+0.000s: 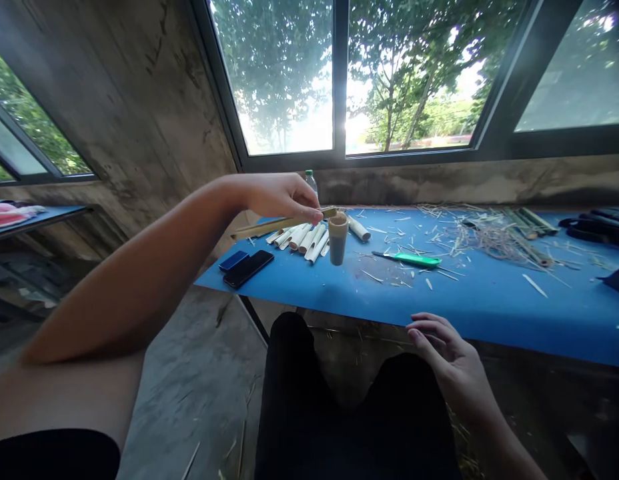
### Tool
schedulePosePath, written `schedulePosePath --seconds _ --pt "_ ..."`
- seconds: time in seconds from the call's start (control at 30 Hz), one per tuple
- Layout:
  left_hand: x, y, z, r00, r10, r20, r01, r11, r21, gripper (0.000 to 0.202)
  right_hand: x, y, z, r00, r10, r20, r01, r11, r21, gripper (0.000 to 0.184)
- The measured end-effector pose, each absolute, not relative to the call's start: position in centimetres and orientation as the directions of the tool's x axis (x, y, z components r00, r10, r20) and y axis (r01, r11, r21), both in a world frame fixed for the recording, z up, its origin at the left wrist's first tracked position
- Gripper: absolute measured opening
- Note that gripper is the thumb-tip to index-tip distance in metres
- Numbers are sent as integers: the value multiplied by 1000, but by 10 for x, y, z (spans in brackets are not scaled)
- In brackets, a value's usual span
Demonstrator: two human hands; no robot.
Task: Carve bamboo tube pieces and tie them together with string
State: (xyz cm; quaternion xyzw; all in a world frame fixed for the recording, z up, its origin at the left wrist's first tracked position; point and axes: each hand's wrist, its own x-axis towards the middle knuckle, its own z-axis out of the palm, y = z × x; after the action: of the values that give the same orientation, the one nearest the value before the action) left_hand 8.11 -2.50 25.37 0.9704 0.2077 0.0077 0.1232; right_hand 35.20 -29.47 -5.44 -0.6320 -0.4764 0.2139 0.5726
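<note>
Just left of the upright bamboo tube [338,238], the left hand [279,193] is pinching a long flat bamboo strip [259,229], its tip reaching to the tube's rim. Pale split pieces [302,237] are lying beside the tube on the blue table [489,300], and a green knife [409,259] is lying right of it among thin shavings [469,230]. Below the tube, the right hand [447,353] is hanging loosely open, empty.

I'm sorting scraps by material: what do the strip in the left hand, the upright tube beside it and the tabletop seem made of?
The strip in the left hand looks like split bamboo: matte, yellowish-green skin. The upright tube is probably a bamboo section: hollow top, dull brown. The tabletop is a smooth blue sheet, perhaps plastic or laminate; hard to tell.
</note>
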Motion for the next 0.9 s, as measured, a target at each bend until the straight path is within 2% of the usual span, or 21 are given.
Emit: schedulePosePath --seconds 0.13,0.2,0.37,0.47,0.63,0.8,0.9 --pt "86 -16 270 896 443 -30 442 -883 159 44 355 -295 -63 511 839 189 304 29 -952 51" --pt "86 -14 274 908 419 -23 418 -898 138 42 357 -297 -66 551 819 162 289 -5 -957 57" --pt "78 -22 285 963 260 -76 269 -948 171 39 359 -303 -64 599 787 150 239 4 -971 57" --pt "73 -32 294 961 243 -131 266 -940 213 41 356 -305 -55 634 754 172 212 45 -976 57" --pt "74 -39 287 936 342 -79 349 -880 322 45 350 -304 -41 672 708 219 224 87 -971 52" --pt "83 -26 241 825 559 -81 531 -720 446 63 350 -304 -38 657 711 249 239 116 -964 48" --pt "89 -17 216 776 622 -104 582 -643 498 69 354 -304 -41 648 717 256 270 98 -958 44"
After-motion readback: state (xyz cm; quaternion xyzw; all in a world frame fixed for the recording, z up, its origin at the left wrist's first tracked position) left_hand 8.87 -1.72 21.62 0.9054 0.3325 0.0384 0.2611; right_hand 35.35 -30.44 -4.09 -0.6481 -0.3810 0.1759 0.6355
